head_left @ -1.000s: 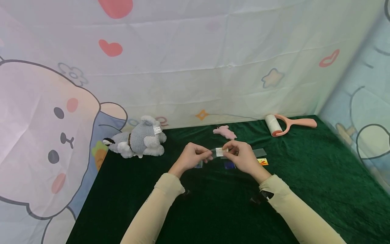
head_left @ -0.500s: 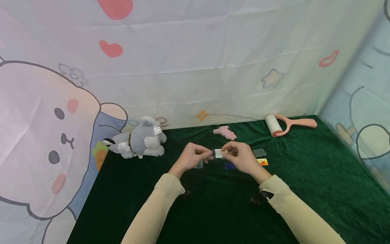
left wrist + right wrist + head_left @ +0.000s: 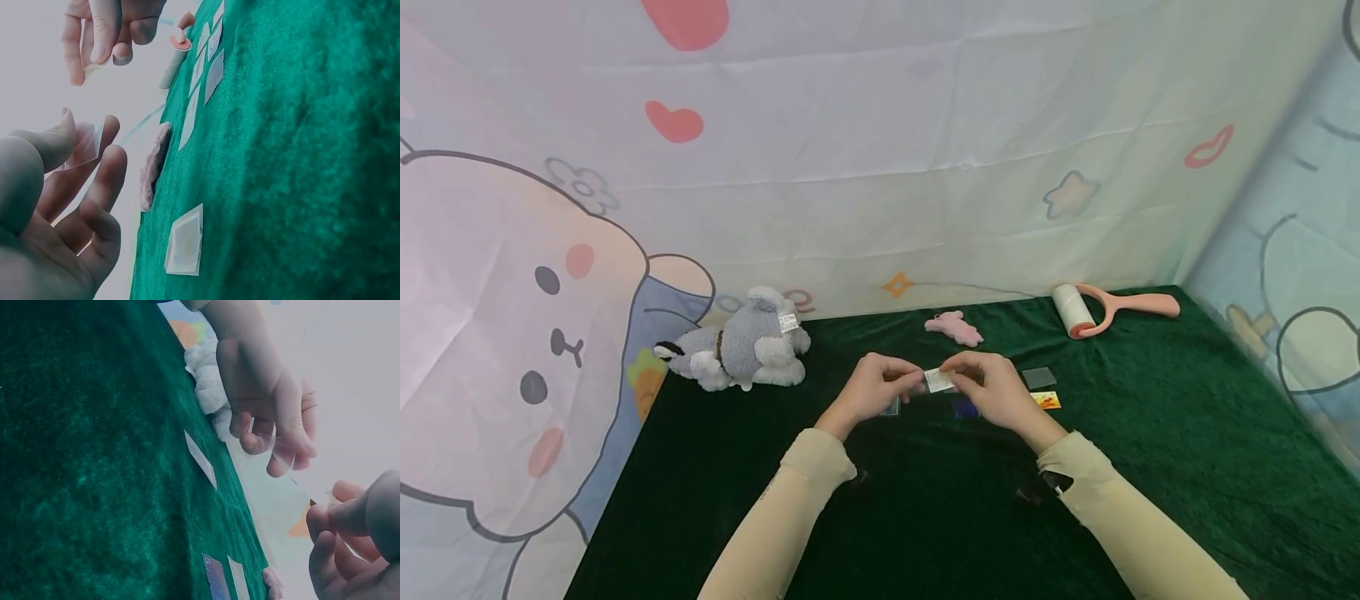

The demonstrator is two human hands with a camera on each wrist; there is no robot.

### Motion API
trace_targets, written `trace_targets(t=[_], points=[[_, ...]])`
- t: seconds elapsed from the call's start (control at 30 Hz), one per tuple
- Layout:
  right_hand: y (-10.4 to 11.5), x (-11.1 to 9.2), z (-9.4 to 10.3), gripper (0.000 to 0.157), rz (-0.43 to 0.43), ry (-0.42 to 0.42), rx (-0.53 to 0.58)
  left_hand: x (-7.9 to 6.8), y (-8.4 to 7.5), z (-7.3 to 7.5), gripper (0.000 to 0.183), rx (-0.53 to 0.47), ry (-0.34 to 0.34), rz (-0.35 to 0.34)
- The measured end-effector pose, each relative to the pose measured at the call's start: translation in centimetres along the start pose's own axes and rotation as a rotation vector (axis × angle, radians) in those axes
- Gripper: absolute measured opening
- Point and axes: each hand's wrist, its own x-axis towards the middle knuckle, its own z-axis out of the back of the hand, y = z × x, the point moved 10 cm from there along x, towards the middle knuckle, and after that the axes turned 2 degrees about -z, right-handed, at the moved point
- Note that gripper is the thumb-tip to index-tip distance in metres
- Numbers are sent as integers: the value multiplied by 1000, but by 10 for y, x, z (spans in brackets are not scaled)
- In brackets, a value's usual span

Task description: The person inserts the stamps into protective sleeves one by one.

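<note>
Over the green cloth, my left hand (image 3: pixel 876 385) pinches a small clear plastic sleeve (image 3: pixel 87 145) between thumb and index finger. My right hand (image 3: pixel 992 387) pinches a small whitish stamp (image 3: pixel 936 381) by its right side, thumb against fingertips. The stamp overlaps the sleeve in the head view, close to the left fingertips. Below the left hand lies another sleeve (image 3: pixel 185 240) with a pale piece inside. A dark blue stamp (image 3: pixel 215 575) with a perforated edge lies below the right hand, partly hidden by it in the head view.
Beyond my right wrist lie a greyish clear sleeve (image 3: pixel 1039 378) and a yellow stamp (image 3: pixel 1047 400). A pink plush toy (image 3: pixel 955 327) is behind the hands. A grey plush animal (image 3: pixel 752 337) lies at back left, a lint roller (image 3: pixel 1072 312) at back right, before a printed curtain (image 3: pixel 850 167).
The right hand has moved slightly left with the stamp, bringing it nearer the left fingertips. The stamp has turned to a slight tilt. The left hand stays almost in place.
</note>
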Motion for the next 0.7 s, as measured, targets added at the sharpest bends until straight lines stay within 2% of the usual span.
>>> trace_targets(t=[0.4,0.7], points=[[0,-1,-2,13,-14,2,27,0,-9,5,14,68,-86,-53],[0,0,-2,10,-22,0,58,-3,-13,5,17,49,-95,-80]])
